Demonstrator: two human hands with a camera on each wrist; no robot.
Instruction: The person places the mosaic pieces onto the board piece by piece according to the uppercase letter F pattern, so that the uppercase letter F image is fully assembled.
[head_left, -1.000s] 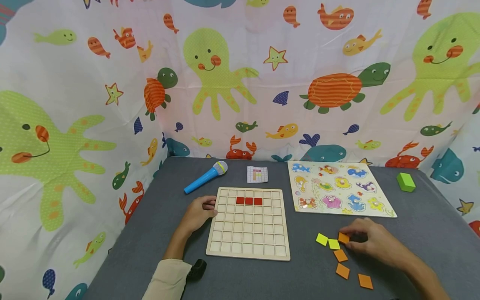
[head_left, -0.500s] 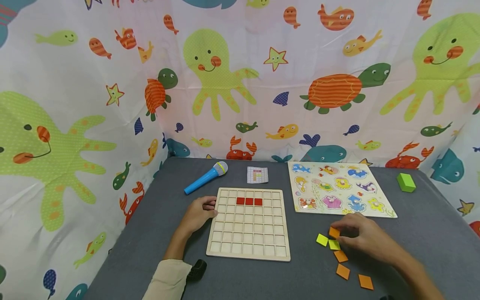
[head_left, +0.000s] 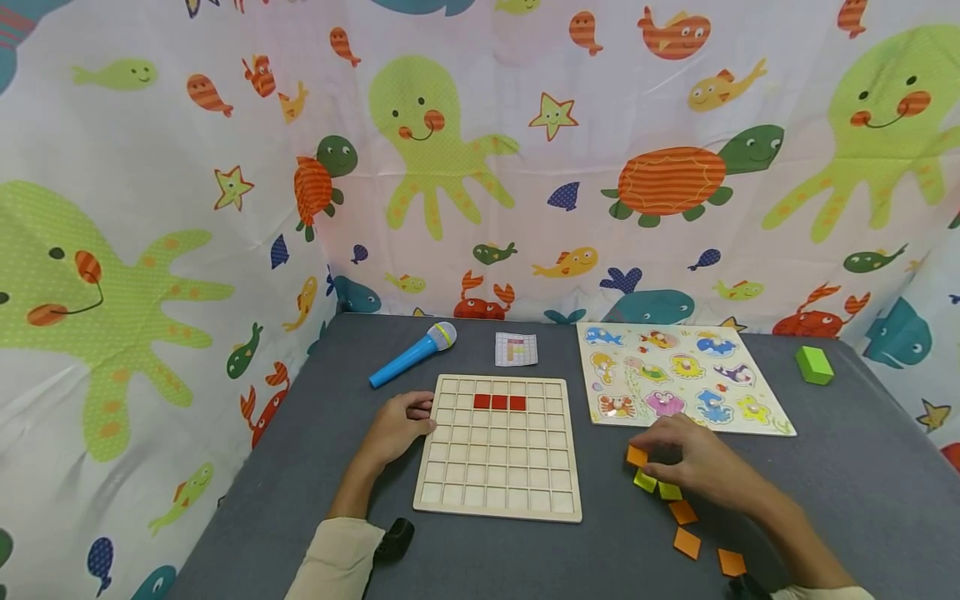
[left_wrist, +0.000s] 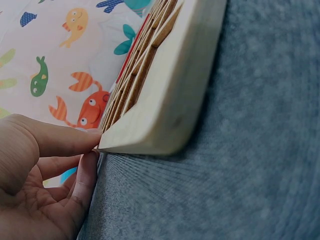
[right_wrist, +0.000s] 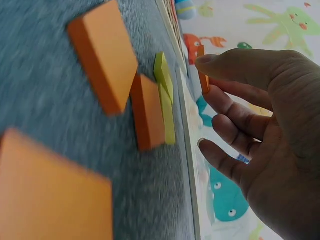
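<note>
A wooden grid board (head_left: 495,450) lies on the table, with three red square tiles (head_left: 499,402) in a row near its far edge. My left hand (head_left: 393,429) is at the board's left side; in the left wrist view its thumb and forefinger pinch the edge. Between thumb and fingertips, my right hand (head_left: 701,462) pinches an orange tile (right_wrist: 202,70), raised above the table in the right wrist view. Below that hand lie two yellow tiles (head_left: 644,481) and three more orange tiles (head_left: 686,543), loose to the right of the board.
Behind the board are a small pattern card (head_left: 516,349) and a blue toy microphone (head_left: 412,356). A sea-animal puzzle board (head_left: 701,356) lies at the back right, a green block (head_left: 814,365) beyond it. A printed sea-creature curtain (head_left: 480,167) closes off the table's back and sides.
My right hand has lifted the orange tile from beside the yellow ones and carried it left, toward the grid board. The left hand stays in place on the board's edge.
</note>
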